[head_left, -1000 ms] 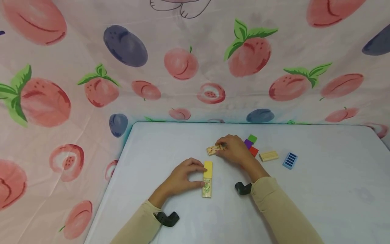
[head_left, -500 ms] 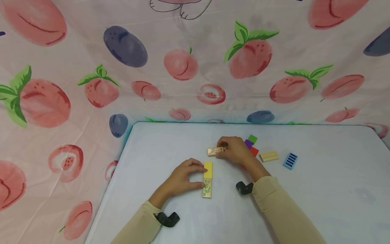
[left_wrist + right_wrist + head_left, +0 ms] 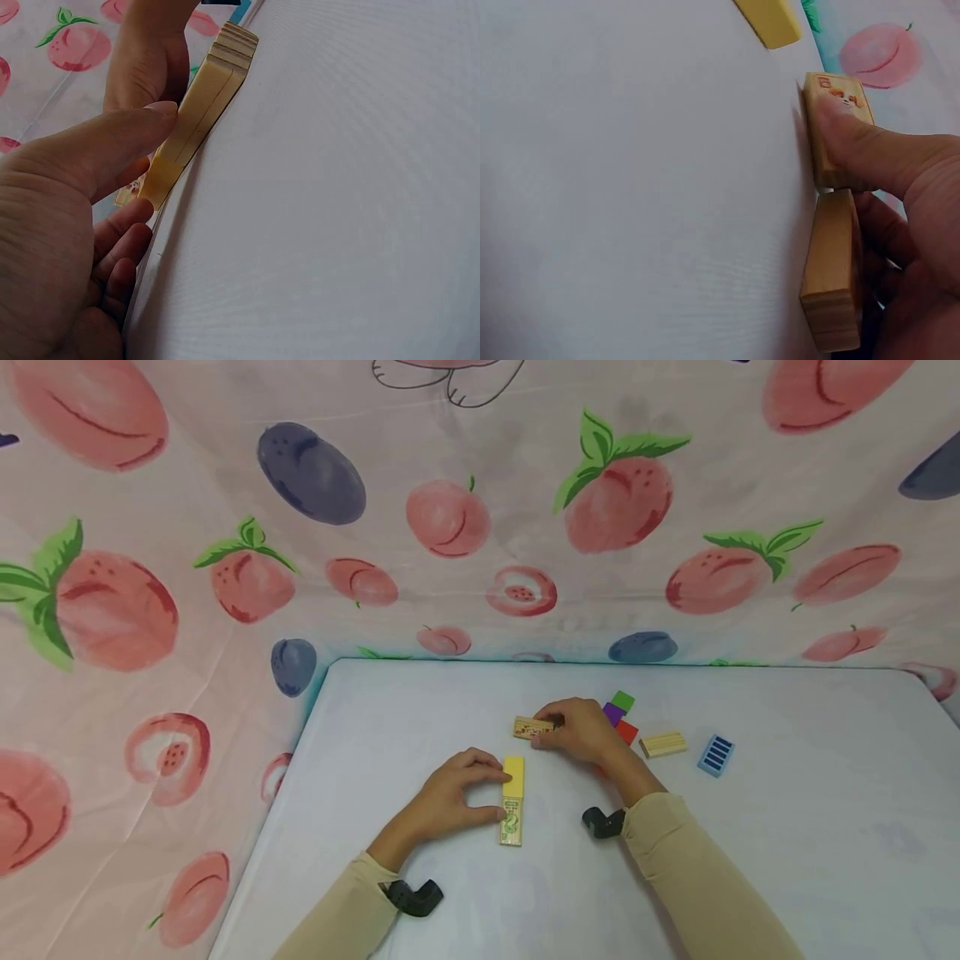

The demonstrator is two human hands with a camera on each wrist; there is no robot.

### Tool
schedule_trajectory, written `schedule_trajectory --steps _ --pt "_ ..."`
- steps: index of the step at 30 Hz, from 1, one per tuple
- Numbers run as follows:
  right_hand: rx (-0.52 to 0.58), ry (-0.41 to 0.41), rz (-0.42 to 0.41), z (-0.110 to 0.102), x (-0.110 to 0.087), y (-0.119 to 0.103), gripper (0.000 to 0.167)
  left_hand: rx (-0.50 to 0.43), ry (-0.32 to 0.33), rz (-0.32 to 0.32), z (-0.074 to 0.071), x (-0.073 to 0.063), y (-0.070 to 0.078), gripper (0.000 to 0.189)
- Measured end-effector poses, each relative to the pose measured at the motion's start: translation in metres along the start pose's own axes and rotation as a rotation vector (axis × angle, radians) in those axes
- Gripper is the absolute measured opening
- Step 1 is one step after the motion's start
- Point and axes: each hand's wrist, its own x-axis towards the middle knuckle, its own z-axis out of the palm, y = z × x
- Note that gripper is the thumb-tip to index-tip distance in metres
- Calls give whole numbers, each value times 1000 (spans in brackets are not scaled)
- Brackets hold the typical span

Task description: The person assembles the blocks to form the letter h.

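My left hand (image 3: 453, 793) rests at the left side of two blocks laid end to end, a yellow block (image 3: 513, 768) and a wooden block with a green print (image 3: 512, 828). Its index fingertip meets the yellow one, its thumb the printed one. Farther back, my right hand (image 3: 581, 731) pinches a wooden block with a dog print (image 3: 527, 727), thumb on its top in the right wrist view. A second, plain-sided wooden block (image 3: 829, 262) lies end to end with it there, beside the fingers. The right palm hides that second block in the head view.
Green (image 3: 622, 700), purple (image 3: 612, 714) and red (image 3: 627, 730) blocks lie just right of my right hand. Beyond them are a plain wooden block (image 3: 663, 744) and a light blue block with dark bars (image 3: 716, 755). A fruit-print cloth (image 3: 450, 443) hangs behind the white table (image 3: 787, 827).
The dog-print block has turned slightly in my right hand, its left end lifting a little toward the back and then dipping less. My left hand and its two blocks have stayed in place.
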Motion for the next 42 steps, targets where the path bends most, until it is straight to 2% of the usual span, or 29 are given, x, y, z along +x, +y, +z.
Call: schedule_trajectory --steps 6,9,12,14,21,29,32,38,42 --pt "29 106 -26 5 -2 2 30 -3 -2 -3 0 0 0 45" --pt "103 192 9 4 -4 -3 27 1 -2 -2 0 -1 1 45" --pt "178 236 75 2 -6 -11 27 1 5 6 -1 -1 1 45" --pt "219 229 112 2 -7 -15 28 2 8 8 0 -1 1 45" --pt "387 130 213 5 -9 -22 37 11 4 7 0 0 -1 45" --pt "651 32 223 17 -10 -25 68 9 -1 -8 -1 -1 1 44" --pt "619 36 196 19 -12 -24 61 -1 -10 -22 -1 0 2 44" --pt "402 87 146 22 -12 -21 52 10 -12 -28 -1 0 1 44" --pt "403 86 141 23 -12 -19 51 18 -10 -26 0 -1 0 44"
